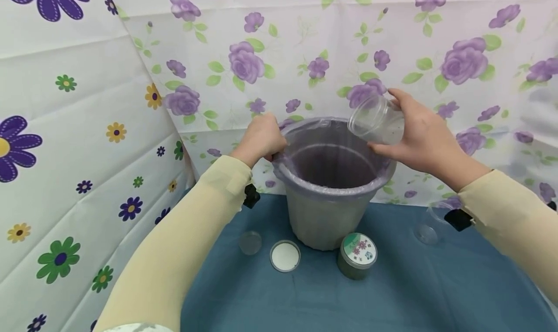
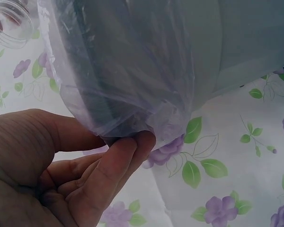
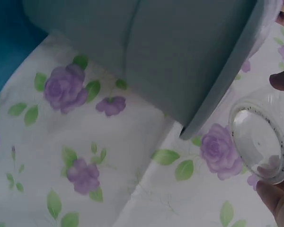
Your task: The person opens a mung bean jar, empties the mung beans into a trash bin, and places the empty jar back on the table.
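A grey bin (image 1: 324,220) stands on the table, lined with a thin, see-through purple bag (image 2: 132,71) folded over its rim. At the rim's left side my left hand (image 1: 263,137) pinches the bag's edge between thumb and fingers, as the left wrist view shows close up. My right hand (image 1: 420,133) grips a clear plastic jar (image 1: 385,121) around its side. That jar is tilted, its mouth towards the bin and over the right part of the rim. Small dark specks ring the jar's base (image 3: 258,142) in the right wrist view. The bin's bottom is dark.
In front of the bin are a squat jar (image 1: 358,257) with a flowered lid, a white round lid (image 1: 285,256) and a clear disc (image 1: 250,243). Another clear container (image 1: 429,230) is to the right on the blue tablecloth (image 1: 314,303). A flowered sheet (image 1: 279,27) hangs close behind.
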The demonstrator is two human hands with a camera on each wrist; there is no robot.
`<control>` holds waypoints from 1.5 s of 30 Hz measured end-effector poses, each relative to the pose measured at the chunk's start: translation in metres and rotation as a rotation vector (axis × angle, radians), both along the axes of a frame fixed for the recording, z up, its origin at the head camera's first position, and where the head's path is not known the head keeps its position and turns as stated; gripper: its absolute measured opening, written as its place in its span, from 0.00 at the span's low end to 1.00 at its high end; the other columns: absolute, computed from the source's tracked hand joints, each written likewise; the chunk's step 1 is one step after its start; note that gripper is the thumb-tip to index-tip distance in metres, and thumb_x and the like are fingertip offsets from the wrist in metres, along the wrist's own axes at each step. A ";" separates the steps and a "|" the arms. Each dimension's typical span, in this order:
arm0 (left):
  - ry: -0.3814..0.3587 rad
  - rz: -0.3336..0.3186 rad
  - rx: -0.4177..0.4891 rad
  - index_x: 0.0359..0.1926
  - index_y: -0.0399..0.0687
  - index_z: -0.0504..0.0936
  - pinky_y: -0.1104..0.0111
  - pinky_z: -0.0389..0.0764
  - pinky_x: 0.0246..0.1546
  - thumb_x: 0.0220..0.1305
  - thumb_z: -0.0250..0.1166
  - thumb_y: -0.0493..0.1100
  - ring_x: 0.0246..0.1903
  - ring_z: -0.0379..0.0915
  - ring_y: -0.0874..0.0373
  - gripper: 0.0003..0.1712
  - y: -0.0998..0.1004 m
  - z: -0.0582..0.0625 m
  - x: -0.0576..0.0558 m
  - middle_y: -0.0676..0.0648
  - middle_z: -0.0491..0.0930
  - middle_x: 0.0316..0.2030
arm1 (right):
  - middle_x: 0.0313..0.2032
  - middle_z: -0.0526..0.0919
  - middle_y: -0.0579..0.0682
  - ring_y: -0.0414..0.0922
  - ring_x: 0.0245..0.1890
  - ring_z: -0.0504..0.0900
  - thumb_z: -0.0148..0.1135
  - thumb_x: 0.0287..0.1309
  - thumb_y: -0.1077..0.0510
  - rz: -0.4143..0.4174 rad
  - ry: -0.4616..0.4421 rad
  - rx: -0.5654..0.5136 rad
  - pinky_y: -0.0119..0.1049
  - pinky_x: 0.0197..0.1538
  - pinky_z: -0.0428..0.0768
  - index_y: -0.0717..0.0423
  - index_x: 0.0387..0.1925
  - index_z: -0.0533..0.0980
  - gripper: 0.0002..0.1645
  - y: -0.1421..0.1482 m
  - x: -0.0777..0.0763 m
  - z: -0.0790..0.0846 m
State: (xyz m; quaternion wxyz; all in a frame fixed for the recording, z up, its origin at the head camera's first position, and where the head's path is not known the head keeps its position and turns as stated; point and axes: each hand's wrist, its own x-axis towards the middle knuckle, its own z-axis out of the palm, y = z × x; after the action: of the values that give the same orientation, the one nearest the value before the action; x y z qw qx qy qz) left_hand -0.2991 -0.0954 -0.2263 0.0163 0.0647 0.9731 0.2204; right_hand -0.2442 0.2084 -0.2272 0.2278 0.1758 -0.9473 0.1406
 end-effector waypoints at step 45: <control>0.006 0.006 0.006 0.13 0.44 0.78 0.73 0.68 0.10 0.42 0.58 0.33 0.16 0.81 0.51 0.08 0.000 -0.004 -0.003 0.44 0.81 0.15 | 0.51 0.77 0.42 0.37 0.46 0.76 0.73 0.44 0.58 -0.172 0.144 -0.950 0.20 0.43 0.71 0.43 0.63 0.65 0.43 0.049 0.039 -0.077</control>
State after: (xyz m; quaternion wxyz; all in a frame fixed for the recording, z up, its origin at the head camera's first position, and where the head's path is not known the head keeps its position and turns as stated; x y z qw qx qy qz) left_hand -0.3020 -0.0956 -0.2299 0.0124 0.0625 0.9726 0.2234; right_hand -0.2052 0.2575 -0.3038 0.3585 -0.0171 -0.7713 0.5256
